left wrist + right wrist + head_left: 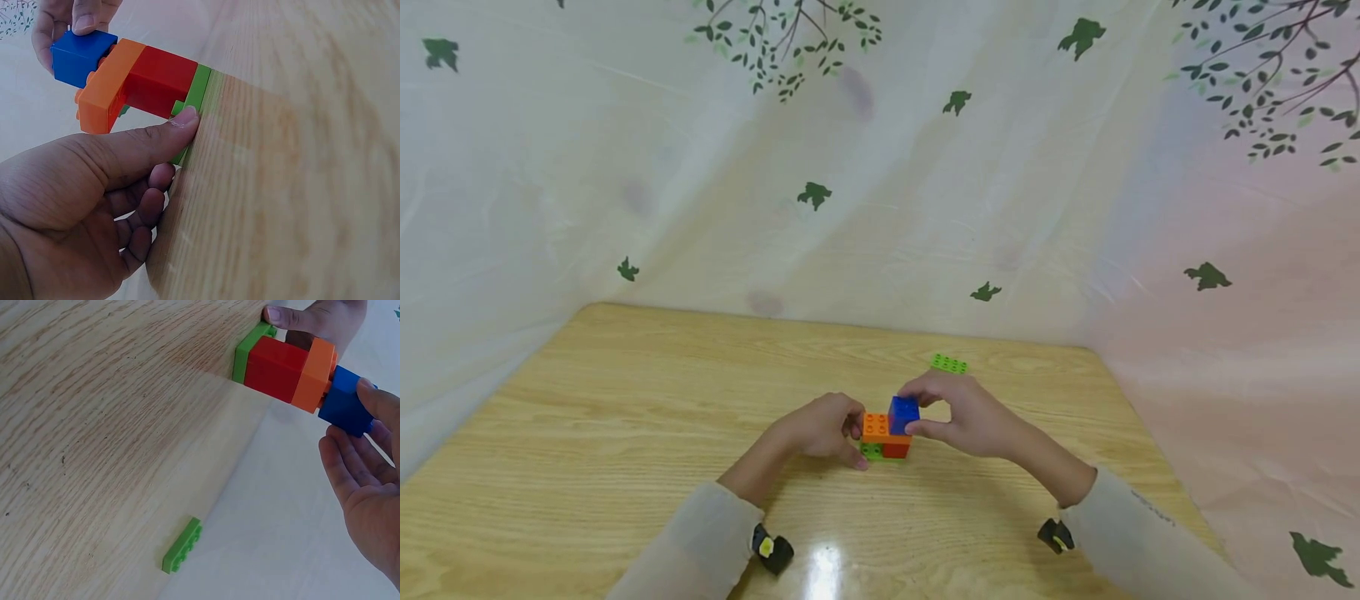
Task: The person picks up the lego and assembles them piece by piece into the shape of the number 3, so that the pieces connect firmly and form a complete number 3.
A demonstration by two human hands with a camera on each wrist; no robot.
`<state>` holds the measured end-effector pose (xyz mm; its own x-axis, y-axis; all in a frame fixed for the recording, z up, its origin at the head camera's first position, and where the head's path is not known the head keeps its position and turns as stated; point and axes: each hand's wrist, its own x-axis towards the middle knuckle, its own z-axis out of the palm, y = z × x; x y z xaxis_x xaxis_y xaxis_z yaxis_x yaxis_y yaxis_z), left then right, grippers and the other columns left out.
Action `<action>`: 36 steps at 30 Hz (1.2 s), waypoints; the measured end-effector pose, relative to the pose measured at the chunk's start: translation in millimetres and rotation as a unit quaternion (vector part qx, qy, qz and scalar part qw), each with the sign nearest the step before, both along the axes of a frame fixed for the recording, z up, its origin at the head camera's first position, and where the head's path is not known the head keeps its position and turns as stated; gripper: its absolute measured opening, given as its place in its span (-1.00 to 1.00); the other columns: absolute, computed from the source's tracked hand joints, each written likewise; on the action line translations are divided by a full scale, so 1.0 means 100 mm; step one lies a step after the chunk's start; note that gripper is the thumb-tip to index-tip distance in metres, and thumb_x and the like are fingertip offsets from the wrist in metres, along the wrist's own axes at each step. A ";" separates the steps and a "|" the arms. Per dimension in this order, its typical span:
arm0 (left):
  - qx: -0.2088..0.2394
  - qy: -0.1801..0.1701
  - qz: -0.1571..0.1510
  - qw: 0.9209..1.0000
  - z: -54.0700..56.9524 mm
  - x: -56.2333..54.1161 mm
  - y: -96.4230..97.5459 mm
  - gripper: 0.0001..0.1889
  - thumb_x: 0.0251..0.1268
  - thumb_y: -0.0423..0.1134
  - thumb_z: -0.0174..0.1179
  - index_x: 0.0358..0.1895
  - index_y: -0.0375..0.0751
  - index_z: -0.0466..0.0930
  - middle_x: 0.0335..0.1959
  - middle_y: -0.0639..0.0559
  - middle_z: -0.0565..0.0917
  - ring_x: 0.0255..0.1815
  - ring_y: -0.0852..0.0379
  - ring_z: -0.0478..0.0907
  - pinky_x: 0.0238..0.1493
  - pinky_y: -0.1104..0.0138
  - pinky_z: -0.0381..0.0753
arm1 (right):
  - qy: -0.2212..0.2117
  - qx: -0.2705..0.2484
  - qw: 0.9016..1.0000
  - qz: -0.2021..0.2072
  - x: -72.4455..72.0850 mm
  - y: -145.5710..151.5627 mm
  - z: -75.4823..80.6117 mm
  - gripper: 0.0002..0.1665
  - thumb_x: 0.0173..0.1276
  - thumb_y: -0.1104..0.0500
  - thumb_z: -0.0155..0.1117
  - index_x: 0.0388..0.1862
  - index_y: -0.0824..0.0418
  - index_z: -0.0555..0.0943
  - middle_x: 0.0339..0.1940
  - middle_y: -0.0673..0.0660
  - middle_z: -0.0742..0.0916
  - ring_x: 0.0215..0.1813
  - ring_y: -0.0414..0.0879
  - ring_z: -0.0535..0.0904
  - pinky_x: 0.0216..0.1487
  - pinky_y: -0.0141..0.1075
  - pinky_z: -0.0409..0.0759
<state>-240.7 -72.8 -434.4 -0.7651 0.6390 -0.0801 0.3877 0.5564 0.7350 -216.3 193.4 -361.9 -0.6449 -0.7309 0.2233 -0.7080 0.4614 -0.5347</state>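
Observation:
A small stack of toy building bricks stands on the table. At its base lies a flat green brick (872, 451), a red brick (164, 80) sits on that, and an orange brick (875, 427) lies across the top. My left hand (823, 425) holds the green base at its left end, thumb on its studded side; the index fingertip is partly hidden. Between thumb and fingers, my right hand (973, 417) pinches a blue brick (347, 401) over the right end of the orange brick. Some orange studs show in a narrow gap beneath the blue brick.
Another flat green brick (950, 363) lies loose on the wooden table (700, 375), behind the right hand. A pale curtain (887, 250) with leaf and bird prints surrounds the table's back and sides.

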 end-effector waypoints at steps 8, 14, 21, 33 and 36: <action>0.000 -0.004 0.000 1.000 0.01 0.00 0.00 -0.63 0.00 -0.15 0.64 -0.32 -0.15 0.57 -0.44 0.07 0.52 -0.40 0.18 0.40 -0.32 0.29 0.39 | -0.003 0.009 1.000 -0.011 0.01 -0.02 0.01 -0.54 0.32 0.14 0.51 0.16 0.17 0.62 0.03 -0.01 0.72 -0.01 -0.18 0.68 0.10 -0.17 0.65; -0.005 -0.003 0.006 1.000 0.02 0.00 0.00 -0.63 0.00 -0.14 0.64 -0.33 -0.17 0.58 -0.45 0.10 0.50 -0.40 0.18 0.40 -0.32 0.28 0.39 | -0.006 0.000 1.000 -0.002 -0.02 -0.02 0.01 -0.59 0.30 0.18 0.52 0.09 0.22 0.64 -0.04 0.02 0.73 -0.05 -0.19 0.70 0.09 -0.17 0.66; -0.004 -0.004 0.010 1.000 0.02 0.00 0.00 -0.63 -0.01 -0.14 0.64 -0.34 -0.17 0.58 -0.46 0.11 0.51 -0.41 0.17 0.41 -0.32 0.27 0.41 | 0.017 0.016 1.000 0.018 -0.04 -0.07 0.05 -0.61 0.35 0.16 0.49 0.10 0.26 0.66 -0.04 0.07 0.73 -0.06 -0.10 0.70 0.02 -0.26 0.67; -0.003 -0.006 0.008 1.000 0.02 -0.01 0.01 -0.63 0.00 -0.15 0.64 -0.35 -0.18 0.58 -0.48 0.12 0.50 -0.43 0.17 0.41 -0.33 0.27 0.41 | 0.013 0.033 0.999 0.008 0.00 -0.09 0.06 -0.63 0.37 0.13 0.47 0.08 0.25 0.64 -0.03 0.07 0.72 -0.05 -0.15 0.72 0.01 -0.31 0.67; -0.001 -0.005 0.008 1.000 0.02 0.00 0.02 -0.63 -0.01 -0.16 0.64 -0.36 -0.18 0.58 -0.48 0.12 0.50 -0.43 0.17 0.40 -0.34 0.28 0.41 | 0.014 0.039 0.999 0.006 0.00 -0.09 0.05 -0.62 0.38 0.13 0.46 0.09 0.25 0.64 -0.04 0.07 0.71 -0.05 -0.15 0.73 0.00 -0.32 0.67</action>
<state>-240.6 -70.9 -432.1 -0.7747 0.6260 -0.0897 0.3708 0.5645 0.7374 -215.9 184.6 -356.9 -0.6297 -0.7548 0.1838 -0.7284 0.4914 -0.4774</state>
